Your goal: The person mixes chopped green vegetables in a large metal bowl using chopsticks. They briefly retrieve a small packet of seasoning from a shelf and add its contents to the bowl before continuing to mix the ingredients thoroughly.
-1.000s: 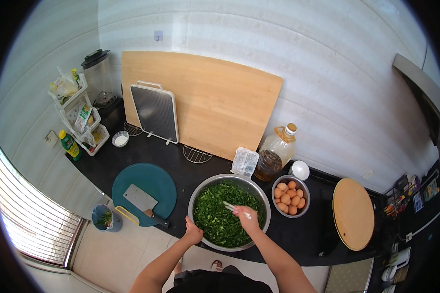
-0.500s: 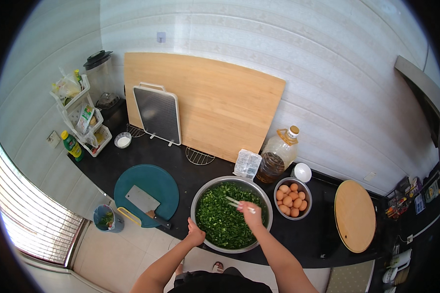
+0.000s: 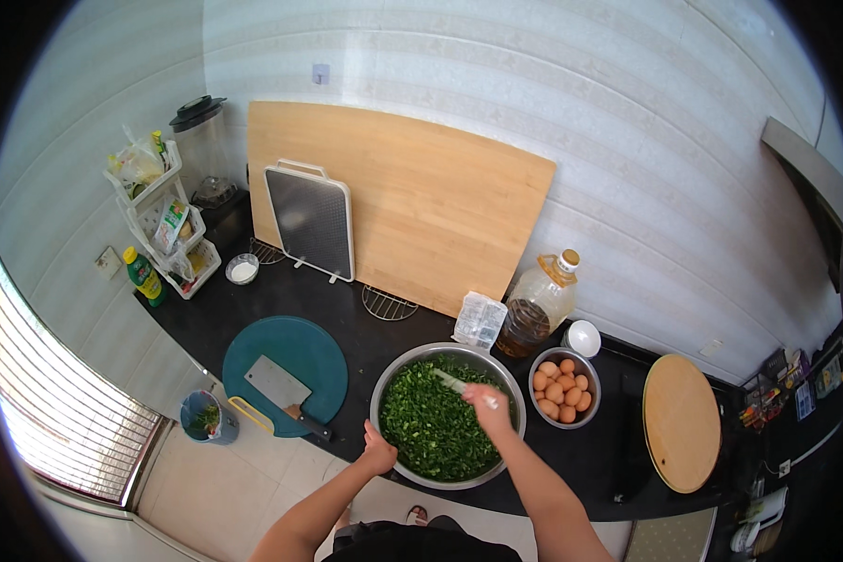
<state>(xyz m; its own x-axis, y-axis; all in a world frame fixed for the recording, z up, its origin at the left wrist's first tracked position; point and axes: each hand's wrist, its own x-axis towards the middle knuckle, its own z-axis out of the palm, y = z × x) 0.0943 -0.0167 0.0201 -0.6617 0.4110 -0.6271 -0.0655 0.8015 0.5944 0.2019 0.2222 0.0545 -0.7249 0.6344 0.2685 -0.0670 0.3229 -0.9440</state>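
A wide steel bowl [image 3: 451, 484] full of chopped leafy greens [image 3: 431, 423] stands near the counter's front edge. My left hand [image 3: 378, 451] is closed on its left rim. Inside, over the right part of the greens, my right hand [image 3: 490, 409] grips a pair of pale chopsticks [image 3: 451, 380]; their tips point up and left into the leaves. To the right of this bowl sits a smaller steel bowl [image 3: 593, 408] with several brown eggs [image 3: 561, 386]. On the left, a cleaver [image 3: 279, 386] lies across a round green cutting board [image 3: 258, 345].
Behind the bowl stand an oil jug [image 3: 539, 304] and a crumpled white packet [image 3: 480, 320]. A large wooden board [image 3: 431, 197] and a framed dark panel [image 3: 311, 225] lean against the wall. At right rests a round wooden board [image 3: 682, 421]. A bin [image 3: 208, 418] stands on the floor.
My right hand has moved slightly to the right and turned with the chopsticks, whose tips stay in the greens. My left hand keeps its hold on the rim. The whole view has shifted slightly.
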